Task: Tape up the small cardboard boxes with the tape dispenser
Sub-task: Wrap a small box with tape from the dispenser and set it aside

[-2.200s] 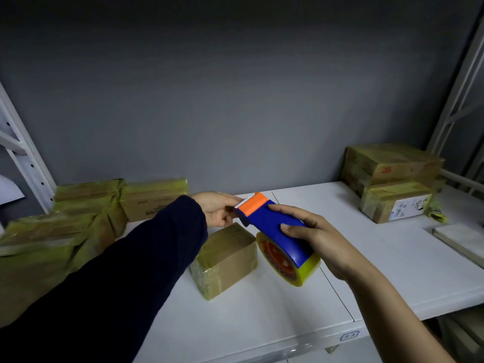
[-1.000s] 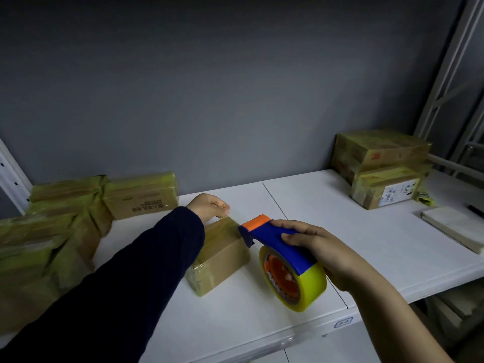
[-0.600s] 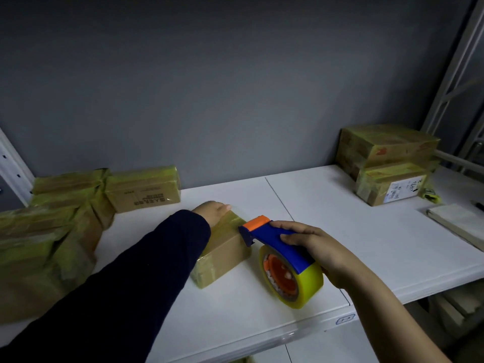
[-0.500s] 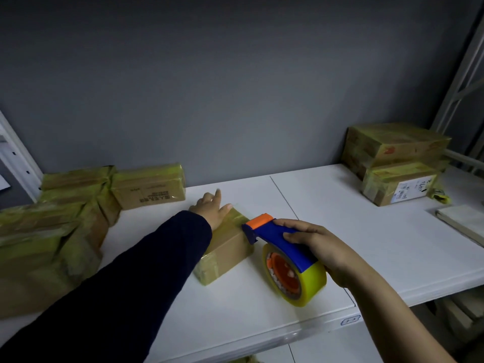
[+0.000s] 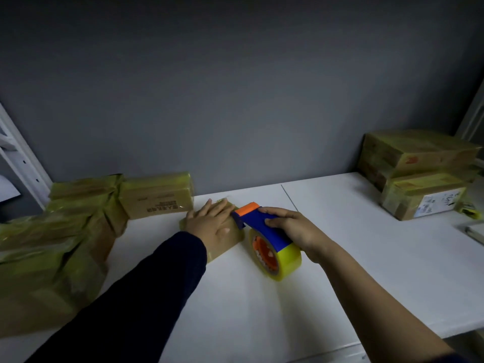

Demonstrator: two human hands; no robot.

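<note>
A small cardboard box (image 5: pixel 230 241) wrapped in yellowish tape lies on the white table (image 5: pixel 366 258) in the middle. My left hand (image 5: pixel 209 225) lies flat on its top with straight fingers and covers most of it. My right hand (image 5: pixel 296 229) grips the blue handle of the tape dispenser (image 5: pixel 267 237), whose orange toothed end touches the box's right edge. The dispenser's yellow tape roll stands on the table just right of the box.
Several taped boxes (image 5: pixel 157 196) are heaped at the left, against the grey wall. A stack of taped boxes (image 5: pixel 419 174) stands at the far right, one with a white label. White shelf posts rise at both sides. A flat pale object (image 5: pixel 475 233) lies at the right edge.
My left hand has flattened onto the top of the box. The dispenser has come down from the air, so its roll stands on the table with its orange end against the box.
</note>
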